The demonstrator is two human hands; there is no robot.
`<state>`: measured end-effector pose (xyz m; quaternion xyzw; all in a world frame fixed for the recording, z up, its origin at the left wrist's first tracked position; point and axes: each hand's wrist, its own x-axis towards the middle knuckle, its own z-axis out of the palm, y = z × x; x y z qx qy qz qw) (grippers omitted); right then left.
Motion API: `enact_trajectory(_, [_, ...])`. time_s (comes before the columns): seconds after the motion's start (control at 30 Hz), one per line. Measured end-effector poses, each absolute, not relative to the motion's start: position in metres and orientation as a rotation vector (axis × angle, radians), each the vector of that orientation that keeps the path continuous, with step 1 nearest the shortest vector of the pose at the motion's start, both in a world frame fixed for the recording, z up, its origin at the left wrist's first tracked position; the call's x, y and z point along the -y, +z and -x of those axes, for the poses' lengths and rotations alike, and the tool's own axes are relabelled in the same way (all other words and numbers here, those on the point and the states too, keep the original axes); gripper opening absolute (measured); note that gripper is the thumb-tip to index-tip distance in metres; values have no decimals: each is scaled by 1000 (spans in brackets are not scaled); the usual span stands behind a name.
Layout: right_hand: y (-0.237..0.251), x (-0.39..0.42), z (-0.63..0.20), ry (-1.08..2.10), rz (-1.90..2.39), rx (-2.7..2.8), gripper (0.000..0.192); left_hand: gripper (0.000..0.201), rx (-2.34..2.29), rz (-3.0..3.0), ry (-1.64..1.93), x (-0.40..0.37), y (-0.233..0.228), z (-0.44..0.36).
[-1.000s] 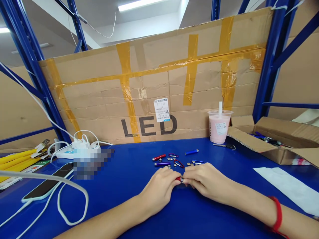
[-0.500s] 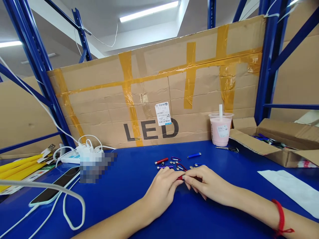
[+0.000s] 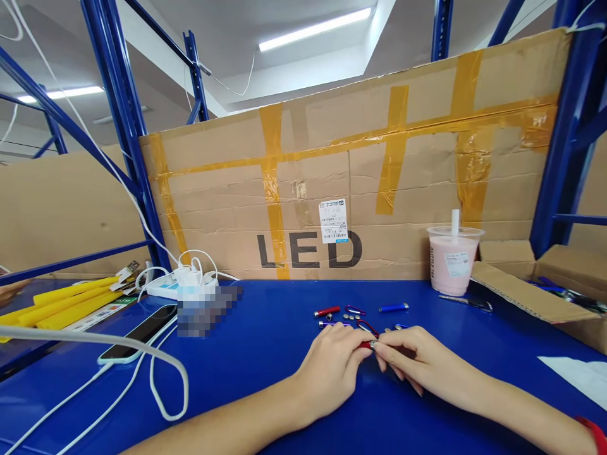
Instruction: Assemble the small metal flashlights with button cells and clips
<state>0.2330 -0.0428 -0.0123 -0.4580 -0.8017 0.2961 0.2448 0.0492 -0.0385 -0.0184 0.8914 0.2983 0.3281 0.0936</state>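
Cables and a phone lie at the left of the blue table, with a power strip behind them by the cardboard wall. Near the middle, the left hand and right hand meet fingertip to fingertip, both pinched on a small red tube held just above the table. Behind them lie loose little tubes, clips and button cells; further right stand a pink drink cup and an open box.

Two hands, left and right, are resting on the table. Four small tubes are showing: one red, one blue, one purple, one pinched. One cup, one phone and one box are sitting there.
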Motion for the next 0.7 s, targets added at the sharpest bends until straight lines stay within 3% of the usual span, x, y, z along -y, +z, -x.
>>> enact_trajectory(0.2, [-9, 46, -231, 831, 1245, 2141, 43, 19, -889, -2602, 980, 38, -19, -49])
enact_trajectory(0.43, [-2, 42, -227, 1088, 1183, 1717, 54, 21, -913, -2504, 927, 34, -16, -49])
enact_trajectory(0.7, [4, 45, -232, 1493, 1121, 1140, 29, 21, -965, -2484, 900, 35, -15, -50])
